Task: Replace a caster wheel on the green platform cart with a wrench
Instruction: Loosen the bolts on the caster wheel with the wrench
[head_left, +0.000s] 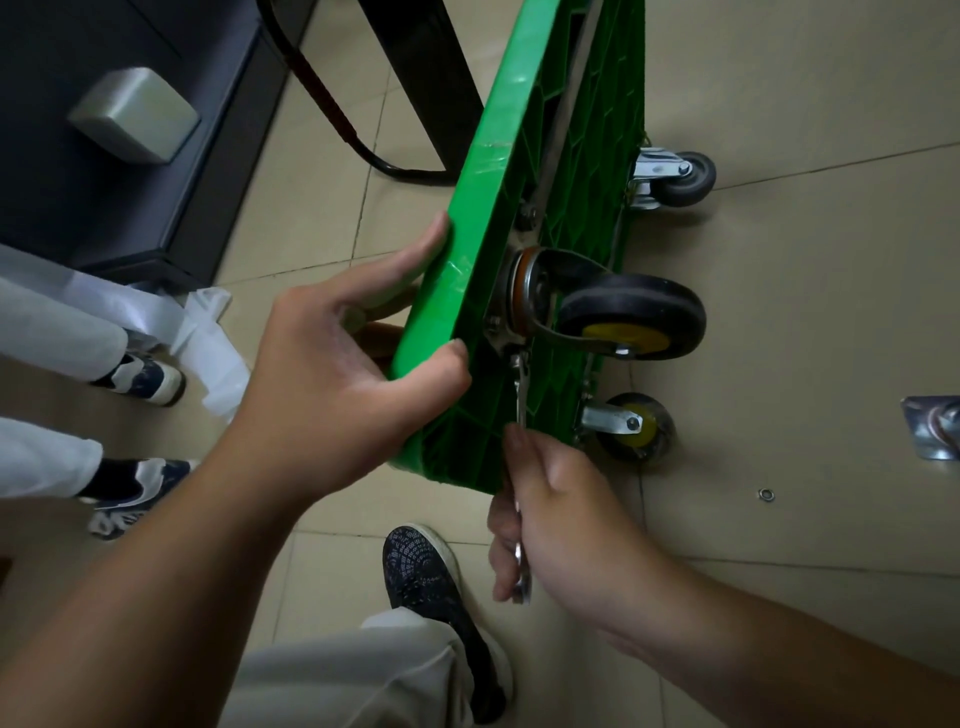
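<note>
- Right hand (566, 525), nearest, is gripping the wrench (521, 395), whose head is sitting at a bolt beside the caster wheel (631, 317).
- Left hand (332, 379) fingers are clasping the edge of the upended green platform cart (498, 171); it looks like stiff plastic, best steadied there.

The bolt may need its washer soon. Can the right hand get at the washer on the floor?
Probably yes: the washer lies on bare floor near the right hand, but that hand grips the wrench.

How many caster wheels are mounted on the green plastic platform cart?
3: a small grey wheel farthest away, a large black yellow-hubbed wheel by the silver wrench, a small yellow-hubbed wheel beside the right hand. A fourth may be hidden behind the green cart.
</note>
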